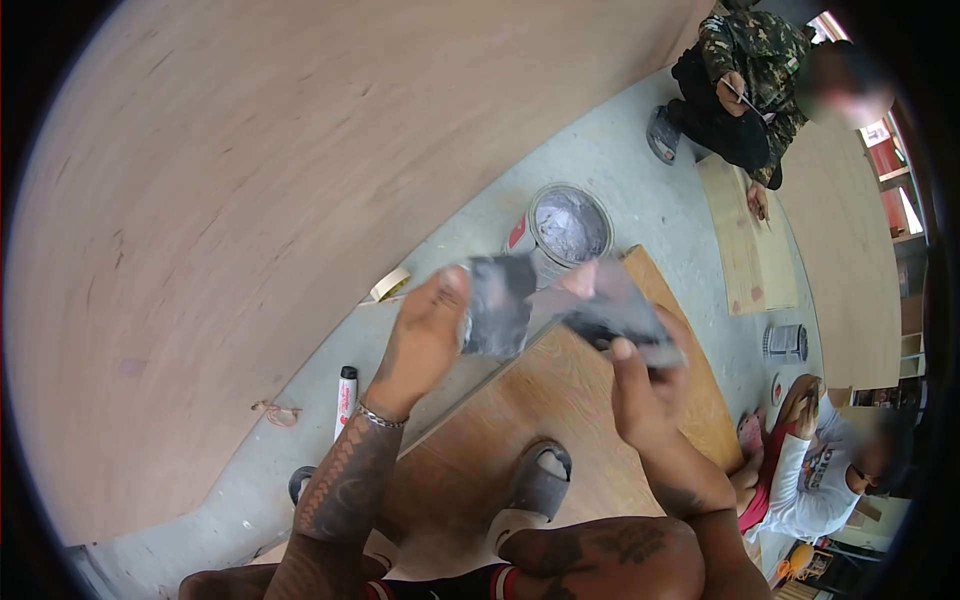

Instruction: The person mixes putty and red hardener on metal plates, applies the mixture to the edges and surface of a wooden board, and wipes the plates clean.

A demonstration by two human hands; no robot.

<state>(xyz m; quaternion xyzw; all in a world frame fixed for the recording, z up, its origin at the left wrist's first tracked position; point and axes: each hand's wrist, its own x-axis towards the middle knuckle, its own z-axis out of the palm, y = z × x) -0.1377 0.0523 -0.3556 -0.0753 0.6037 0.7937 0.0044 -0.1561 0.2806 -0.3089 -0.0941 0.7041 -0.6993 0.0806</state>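
My left hand [412, 335] grips a dark, flat, roughly square putty spreader [497, 308], its face smeared with grey putty. In my right hand [652, 385] is a putty knife [612, 315] with a black grip and a broad, blurred blade. The blade reaches toward the spreader, and the two overlap or nearly meet in this view. Just beyond them stands an open can [516, 240] of greyish-lilac putty [570, 226]. Both hands are raised in front of my knees.
A large plywood panel [260, 170] fills the left side. A tape roll [392, 284] and a marker [346, 395] lie beside it. A wooden board [560, 400] is under my foot. Two people, one in a camouflage jacket [755, 60], one in a white shirt [805, 480], crouch at right.
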